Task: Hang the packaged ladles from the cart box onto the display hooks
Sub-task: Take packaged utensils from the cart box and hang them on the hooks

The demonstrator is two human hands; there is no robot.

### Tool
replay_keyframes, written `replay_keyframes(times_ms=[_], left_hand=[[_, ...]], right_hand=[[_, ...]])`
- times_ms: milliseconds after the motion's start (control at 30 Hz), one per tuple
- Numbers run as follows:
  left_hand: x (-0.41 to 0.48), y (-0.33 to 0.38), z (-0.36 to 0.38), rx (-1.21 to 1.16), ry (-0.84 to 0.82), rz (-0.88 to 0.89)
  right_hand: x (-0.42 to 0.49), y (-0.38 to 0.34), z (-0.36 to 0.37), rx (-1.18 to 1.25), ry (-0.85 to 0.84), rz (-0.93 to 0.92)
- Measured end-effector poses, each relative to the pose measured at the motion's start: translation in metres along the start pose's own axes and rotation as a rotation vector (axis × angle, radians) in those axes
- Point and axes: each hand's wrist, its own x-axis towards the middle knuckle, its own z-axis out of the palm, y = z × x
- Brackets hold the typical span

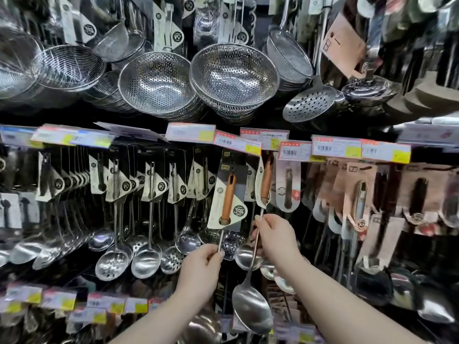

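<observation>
My left grip [202, 269] was closed on the thin steel shaft of a packaged ladle [227, 197], thumb and fingertips pinching it just below the card. That ladle had a wooden handle set in a grey and cream card, and it stood nearly upright in the middle of the display wall, its top just under a row of price labels [237, 145]. I could not tell whether its card was seated on a hook. A perforated bowl showed right behind the shaft, but I could not tell whether it belonged to this ladle.

My right grip [277, 238] was just to the right and a little higher, closed on the shaft of a second packaged piece, a long spoon [250, 309]. Its smooth bowl hung low and near me, between my two forearms. Its wooden handle ran up into a white card beside the first card, the two cards close together.

To the left hung rows of steel ladles and skimmers [146, 259] in black and white cards. To the right were utensils in pink cards [357, 192]. Above the labels, two stacks of perforated steel colanders [233, 73] tipped toward me, with wire strainers on the far left.
</observation>
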Motion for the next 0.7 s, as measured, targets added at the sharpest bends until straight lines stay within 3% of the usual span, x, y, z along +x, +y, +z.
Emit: replay_keyframes(times_ms=[200, 700], left_hand=[[0.003, -0.008, 0.003, -0.003, 0.016, -0.025], [0.005, -0.013, 0.002, -0.036, 0.021, -0.055]], right_hand=[[-0.003, -0.003, -0.002, -0.088, 0.020, -0.081], [0.045, 0.002, 0.014, -0.089, 0.010, 0.055]])
